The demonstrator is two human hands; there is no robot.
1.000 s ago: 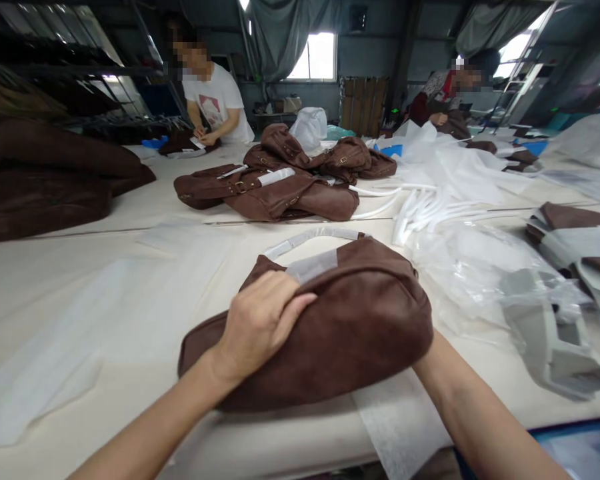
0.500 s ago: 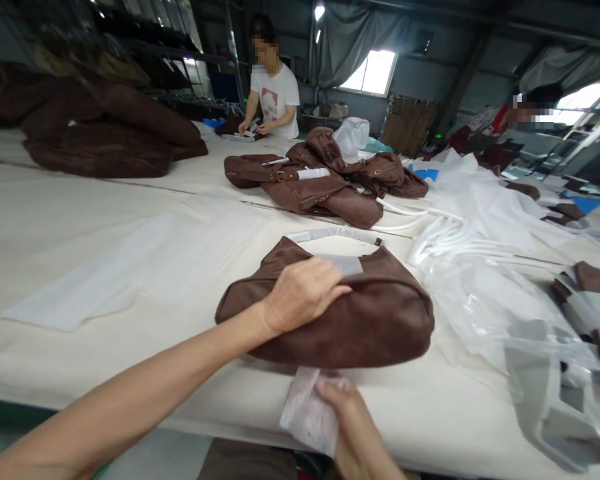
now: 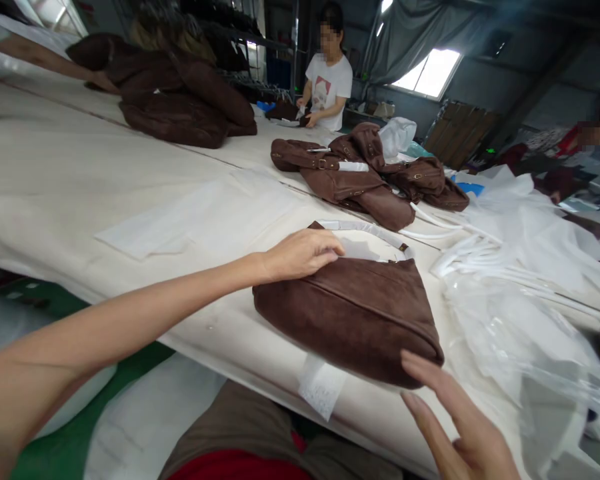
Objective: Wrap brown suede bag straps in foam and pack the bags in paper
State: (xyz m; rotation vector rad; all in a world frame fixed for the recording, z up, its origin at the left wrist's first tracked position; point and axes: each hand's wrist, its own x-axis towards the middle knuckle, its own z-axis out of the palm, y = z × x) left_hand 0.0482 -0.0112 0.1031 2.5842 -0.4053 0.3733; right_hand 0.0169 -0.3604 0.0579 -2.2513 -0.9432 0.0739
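A brown handbag (image 3: 350,313) lies near the front edge of the table, its strap (image 3: 370,230) wrapped in pale material and looped toward the far side. My left hand (image 3: 303,255) is at the bag's upper left rim with its fingers curled closed on it; the fingertips are partly hidden. Grey-white paper (image 3: 363,250) shows at the bag's opening. By the lower right corner of the bag, my right hand (image 3: 463,427) has thumb and fingers apart, holding nothing. A whitish printed packet (image 3: 323,387) sticks out from under the bag, over the table edge.
More brown bags (image 3: 350,173) lie piled beyond, with another heap (image 3: 180,113) far left, where a person's arm (image 3: 55,63) reaches in. White tubes (image 3: 465,260) and clear plastic (image 3: 500,327) lie at right. A thin white sheet (image 3: 150,233) lies left. Another person (image 3: 327,77) stands across the table.
My right hand has let go of the packet and moved right, opening. The bag now sits turned and tipped, with its opening more visible. My view has swung left.
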